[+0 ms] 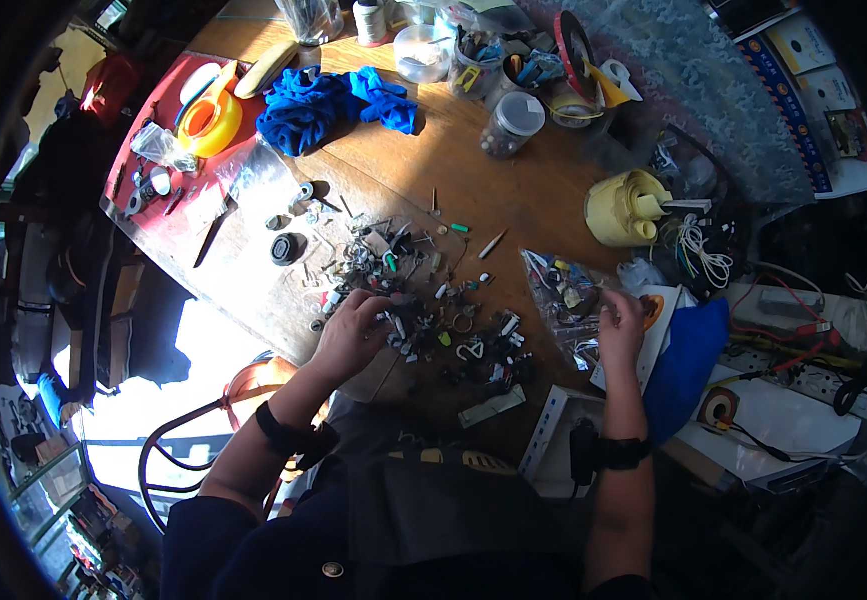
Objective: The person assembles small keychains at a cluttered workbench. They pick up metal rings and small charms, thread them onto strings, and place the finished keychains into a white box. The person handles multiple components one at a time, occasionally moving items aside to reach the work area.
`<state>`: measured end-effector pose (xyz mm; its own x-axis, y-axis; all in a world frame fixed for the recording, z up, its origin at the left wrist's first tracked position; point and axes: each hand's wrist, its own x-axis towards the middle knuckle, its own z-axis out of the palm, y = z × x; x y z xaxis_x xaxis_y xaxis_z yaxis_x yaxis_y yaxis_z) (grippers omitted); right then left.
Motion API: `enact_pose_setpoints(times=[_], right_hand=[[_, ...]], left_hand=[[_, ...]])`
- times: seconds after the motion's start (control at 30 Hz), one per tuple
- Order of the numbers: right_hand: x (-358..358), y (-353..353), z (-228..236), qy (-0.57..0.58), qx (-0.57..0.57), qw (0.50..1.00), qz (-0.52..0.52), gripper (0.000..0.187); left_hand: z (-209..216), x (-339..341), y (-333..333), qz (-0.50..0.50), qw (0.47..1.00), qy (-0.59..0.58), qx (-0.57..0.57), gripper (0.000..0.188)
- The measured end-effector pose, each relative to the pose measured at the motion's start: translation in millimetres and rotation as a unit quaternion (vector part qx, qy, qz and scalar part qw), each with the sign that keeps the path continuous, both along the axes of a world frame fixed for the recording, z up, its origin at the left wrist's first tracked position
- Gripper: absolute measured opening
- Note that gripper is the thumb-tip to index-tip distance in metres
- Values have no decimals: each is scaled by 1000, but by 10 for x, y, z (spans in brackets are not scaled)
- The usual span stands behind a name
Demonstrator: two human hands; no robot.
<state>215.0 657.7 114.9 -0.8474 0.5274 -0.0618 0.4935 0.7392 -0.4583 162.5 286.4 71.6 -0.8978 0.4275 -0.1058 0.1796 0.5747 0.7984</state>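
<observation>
A loose pile of small hardware [384, 262], with screws, plastic bits, clips and rings, spreads over the middle of the wooden table. My left hand [352, 332] reaches over its near left edge, fingers curled together among the small parts; whatever is in them is too small to make out. A clear plastic bag [562, 295] of mixed small parts lies right of the pile. Beside its right edge is my right hand [622, 328], fingers bent inward and closed. Whether it grips the bag's edge or a small piece cannot be told.
A blue cloth [304, 108], a yellow tape roll [209, 122] and a lidded jar [512, 125] stand farther back. To the right are a pale yellow container [622, 208], white cable [702, 250] and a blue sheet [689, 370]. A white open box [559, 430] sits at the near edge.
</observation>
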Motion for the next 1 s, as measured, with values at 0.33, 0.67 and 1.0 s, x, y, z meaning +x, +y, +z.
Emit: enact_pose_setpoints(times=[0.33,0.67,1.0], right_hand=[[451,-577,396,72,-383,920,46,19],[-101,-1423,741,45,-431,848,304,47],[233,-1119,543,90,-572,814,36,18]], left_hand=[[408,-326,236,-44,990,-126,50,13],[2049,-429,442,-240,894,-209,315,17],[2089,-712,8,4,923,-83,376,27]])
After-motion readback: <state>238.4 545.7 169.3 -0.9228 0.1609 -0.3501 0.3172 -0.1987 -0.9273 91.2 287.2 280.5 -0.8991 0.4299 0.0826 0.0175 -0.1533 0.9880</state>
